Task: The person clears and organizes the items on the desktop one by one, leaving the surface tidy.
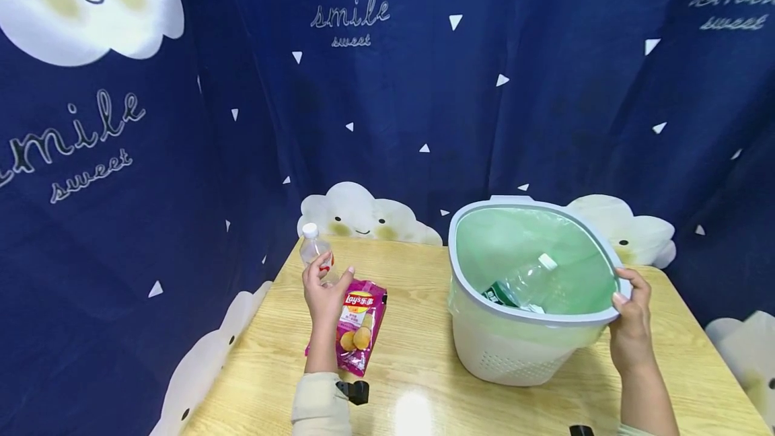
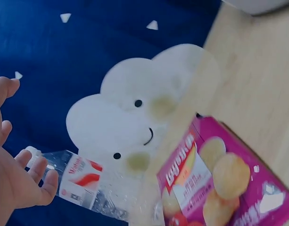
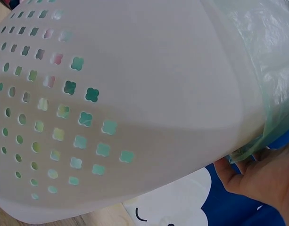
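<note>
My left hand (image 1: 327, 295) reaches over the chip bag toward a clear plastic bottle (image 1: 313, 245) with a white cap. In the left wrist view the fingers are spread and loosely bent beside the bottle (image 2: 83, 181), overlapping its cap end, not wrapped round it. A purple Lay's chip bag (image 1: 363, 321) lies on the table under the left wrist. With thumb and fingers, my right hand (image 1: 632, 321) grips the right rim of a white trash bin (image 1: 508, 355). Its green liner bag (image 1: 484, 241) folds over the rim, and a clear bottle (image 1: 533, 281) with a green label lies inside.
Everything stands on a light wooden table (image 1: 412, 328). Behind it and at the left hangs a dark blue curtain (image 1: 387, 106) with white clouds and triangles. Patterned holes run along the lower wall of the bin.
</note>
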### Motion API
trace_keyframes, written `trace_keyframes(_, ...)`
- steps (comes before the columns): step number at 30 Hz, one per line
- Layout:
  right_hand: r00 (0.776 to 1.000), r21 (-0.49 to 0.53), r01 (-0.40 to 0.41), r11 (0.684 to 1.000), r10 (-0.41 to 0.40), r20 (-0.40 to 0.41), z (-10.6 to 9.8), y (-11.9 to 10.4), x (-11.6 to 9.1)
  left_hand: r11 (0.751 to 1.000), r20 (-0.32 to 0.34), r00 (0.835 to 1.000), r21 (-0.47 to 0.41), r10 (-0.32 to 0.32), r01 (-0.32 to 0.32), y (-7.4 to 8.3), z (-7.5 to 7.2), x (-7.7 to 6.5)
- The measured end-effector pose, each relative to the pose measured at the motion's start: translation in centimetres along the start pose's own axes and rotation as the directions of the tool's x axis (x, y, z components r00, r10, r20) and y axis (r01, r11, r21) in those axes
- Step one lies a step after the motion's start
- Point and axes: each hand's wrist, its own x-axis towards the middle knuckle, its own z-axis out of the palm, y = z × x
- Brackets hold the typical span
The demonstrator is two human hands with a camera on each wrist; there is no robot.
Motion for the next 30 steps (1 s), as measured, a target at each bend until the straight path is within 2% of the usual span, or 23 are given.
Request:
trace_keyframes(3,1.0,-0.003,0.003,1.0,-0.003,-0.005,-0.2,0.0,-0.1,1.0,-0.01,1.0,0.022,-0.012,0.012,-0.9,-0.2,0.2)
trace_keyframes(7,1.0,-0.009,0.004,1.0,-0.004,-0.007,-0.3,0.0,-0.1,0.999,-0.079,0.996,0.015,-0.033,0.034,-2.2,-0.4,0.8)
trace_keyframes(11,1.0,-0.004,0.002,1.0,-0.002,-0.008,-0.2,-0.1,-0.1,0.999,-0.168,0.985,0.0,-0.048,0.049,-2.8,-0.3,1.5)
trace_keyframes(16,1.0,-0.021,-0.001,1.0,0.001,-0.007,0.0,-0.2,0.1,1.0,-0.256,0.966,-0.01,-0.018,0.017,-3.2,0.2,2.5)
trace_keyframes(23,1.0,-0.036,0.001,0.999,-0.002,-0.011,0.0,-0.2,0.1,1.0,-0.329,0.944,0.022,0.004,0.003,-4.1,0.5,3.8)
trace_keyframes(27,1.0,-0.044,-0.001,0.999,0.001,-0.006,-0.1,-0.1,0.0,1.0,-0.362,0.932,0.009,-0.001,0.005,-4.7,0.4,4.6)
trace_keyframes(30,1.0,-0.047,-0.007,0.999,0.007,-0.011,-0.1,0.0,0.0,1.0,-0.342,0.94,-0.002,-0.025,0.026,-5.1,0.2,5.0)
